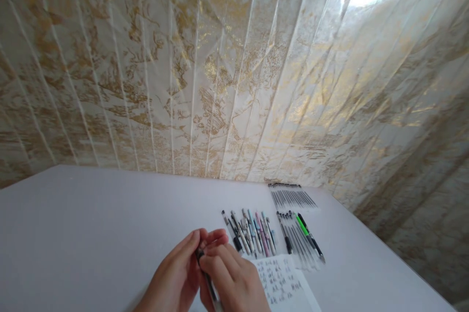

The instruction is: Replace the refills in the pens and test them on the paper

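Observation:
A slim dark pen [210, 283] with a clear or pale lower barrel is held between my two hands, slanting down towards me. My right hand [236, 273] pinches its barrel with bent fingers. Around the pen's upper end curls my left hand [178, 270], thumb and fingertips at the tip, partly hiding it. Beneath and beyond my right hand lies a sheet of paper [289, 287] with handwritten marks. Just past the paper, a group of several pens [257, 234] in white, grey, blue and pink lies side by side.
Right of the pens lie several thin refills [300, 243], a green pen [301, 224] and a black pen [311, 238]. Further back, a row of refills [293, 198] lies by the table's far edge. A gold-patterned curtain [205, 82] hangs behind the white table [91, 229].

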Motion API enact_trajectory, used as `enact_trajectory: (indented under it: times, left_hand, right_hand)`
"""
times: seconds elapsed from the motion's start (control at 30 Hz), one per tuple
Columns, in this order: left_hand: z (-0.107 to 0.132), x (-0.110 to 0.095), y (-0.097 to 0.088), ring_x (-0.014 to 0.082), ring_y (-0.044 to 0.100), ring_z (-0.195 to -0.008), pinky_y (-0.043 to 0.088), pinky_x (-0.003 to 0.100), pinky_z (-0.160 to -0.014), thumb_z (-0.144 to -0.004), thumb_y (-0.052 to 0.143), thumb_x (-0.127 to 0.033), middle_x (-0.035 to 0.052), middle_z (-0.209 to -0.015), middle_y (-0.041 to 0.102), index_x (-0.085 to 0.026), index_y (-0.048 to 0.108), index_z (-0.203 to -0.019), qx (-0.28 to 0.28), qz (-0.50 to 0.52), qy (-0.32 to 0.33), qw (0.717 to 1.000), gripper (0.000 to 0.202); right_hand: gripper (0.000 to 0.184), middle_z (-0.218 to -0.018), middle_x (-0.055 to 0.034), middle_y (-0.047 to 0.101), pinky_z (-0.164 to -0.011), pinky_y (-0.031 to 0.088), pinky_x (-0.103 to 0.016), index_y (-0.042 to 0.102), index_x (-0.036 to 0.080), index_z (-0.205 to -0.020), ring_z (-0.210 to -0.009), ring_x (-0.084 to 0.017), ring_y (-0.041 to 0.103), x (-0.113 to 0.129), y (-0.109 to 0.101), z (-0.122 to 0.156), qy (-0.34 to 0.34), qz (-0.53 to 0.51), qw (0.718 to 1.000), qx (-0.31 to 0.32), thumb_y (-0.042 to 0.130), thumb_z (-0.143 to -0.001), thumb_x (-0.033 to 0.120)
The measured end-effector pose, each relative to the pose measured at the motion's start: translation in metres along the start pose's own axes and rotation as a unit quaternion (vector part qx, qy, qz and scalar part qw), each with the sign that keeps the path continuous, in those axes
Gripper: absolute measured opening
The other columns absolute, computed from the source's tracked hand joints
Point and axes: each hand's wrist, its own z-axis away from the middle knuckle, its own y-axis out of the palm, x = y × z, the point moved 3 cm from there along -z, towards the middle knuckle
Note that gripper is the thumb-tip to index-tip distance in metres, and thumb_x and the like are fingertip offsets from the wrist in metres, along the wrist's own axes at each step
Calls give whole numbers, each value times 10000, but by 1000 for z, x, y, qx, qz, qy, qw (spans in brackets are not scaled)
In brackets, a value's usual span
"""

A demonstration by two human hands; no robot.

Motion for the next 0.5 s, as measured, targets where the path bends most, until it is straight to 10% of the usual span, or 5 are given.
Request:
enact_trajectory:
  times: [0.3, 0.5]
  left_hand:
    - [16, 0, 4, 187, 675, -837, 563, 247, -738, -824, 517, -94, 88, -806, 705, -123, 701, -725, -74, -60, -23, 995, 211]
    - [-1, 14, -7, 287, 623, -989, 529, 401, -845, -803, 550, -501, 117, -1030, 683, -181, 696, -945, 71, -265, 67, 959, 379]
  right_hand:
    - [199, -754, -50, 656, -603, 499, -206, 555, 170, -907, -687, -141, 611, -1, 3, 5, -15, -4, 999, 38, 359, -941, 158]
    - [190, -815, -48, 650, -563, 454, -201, 542, 186, -851, -637, -124, 598, -29, -39, -12, 175, -5, 981, 86, 397, -931, 279]
